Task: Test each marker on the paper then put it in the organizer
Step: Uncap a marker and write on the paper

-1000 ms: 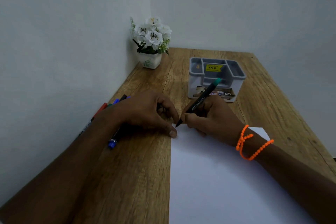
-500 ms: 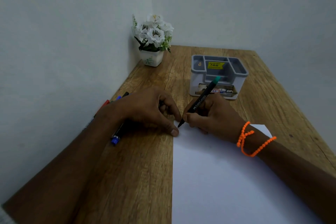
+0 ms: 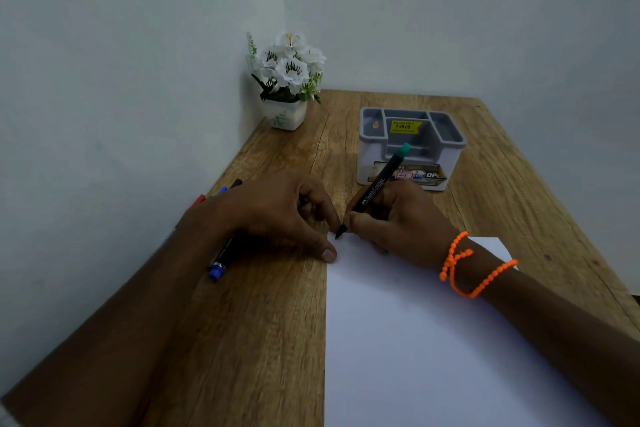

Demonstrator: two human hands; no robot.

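The long brown wooden table (image 3: 263, 340) stands in a corner of pale walls. A white sheet of paper (image 3: 415, 340) covers its near right part, its left edge running down the table's middle. Behind it stands the grey plastic organizer (image 3: 412, 149) with several open compartments; nothing shows inside them except a yellow price sticker. The right hand (image 3: 398, 218) is clamped on a black marker with a green end (image 3: 377, 189), tip touching the paper's far left corner. The left hand (image 3: 277, 215), fingers curled, presses its thumb on the paper's edge and covers a row of markers (image 3: 218, 267) beside the left wall.
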